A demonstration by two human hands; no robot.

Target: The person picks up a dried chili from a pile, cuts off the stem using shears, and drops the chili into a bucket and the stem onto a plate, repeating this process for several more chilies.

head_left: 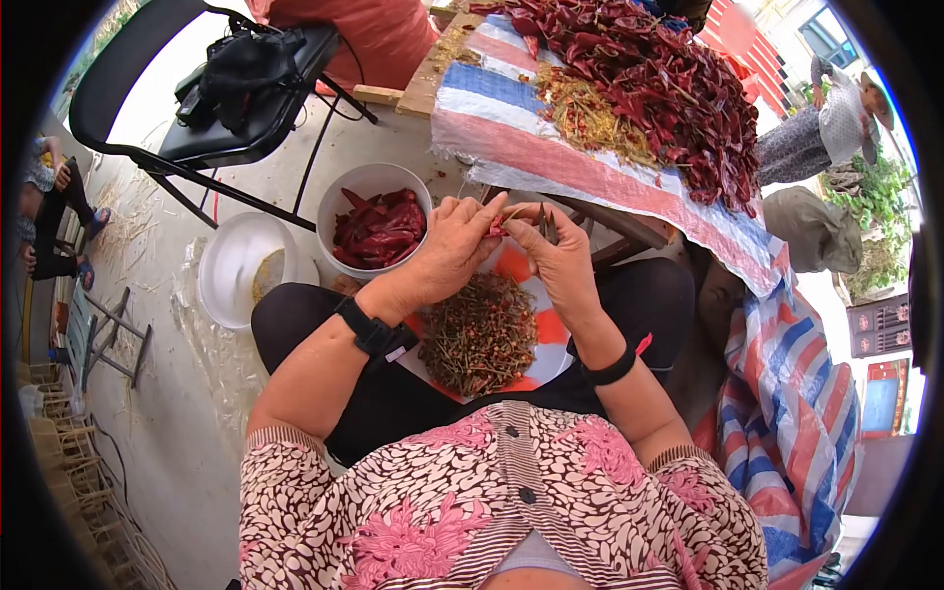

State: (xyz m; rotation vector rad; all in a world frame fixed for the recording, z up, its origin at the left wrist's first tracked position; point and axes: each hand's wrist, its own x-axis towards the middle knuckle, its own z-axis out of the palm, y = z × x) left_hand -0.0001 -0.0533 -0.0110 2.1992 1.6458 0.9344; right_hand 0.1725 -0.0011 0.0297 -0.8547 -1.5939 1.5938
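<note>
My left hand (454,246) pinches a dried red chili pepper (496,226) between thumb and fingers above my lap. Close against it, my right hand (557,258) has its fingers bent around a small dark pointed tool (544,222), perhaps scissors; its thumb and fingertip meet at the chili's stem end. Below both hands, a white basin with orange patterning (553,356) rests on my lap, heaped with cut chili stems and caps (477,334). Beside my left forearm stands a white bucket (335,192) with glossy red chilies (381,231) in it.
Ahead, a table under striped plastic sheeting (511,138) bears a large chili pile (659,108). A second white bucket (218,287) stands at left, near a black folding chair (187,147) with a black bag (241,79). Other people appear at the far left and right.
</note>
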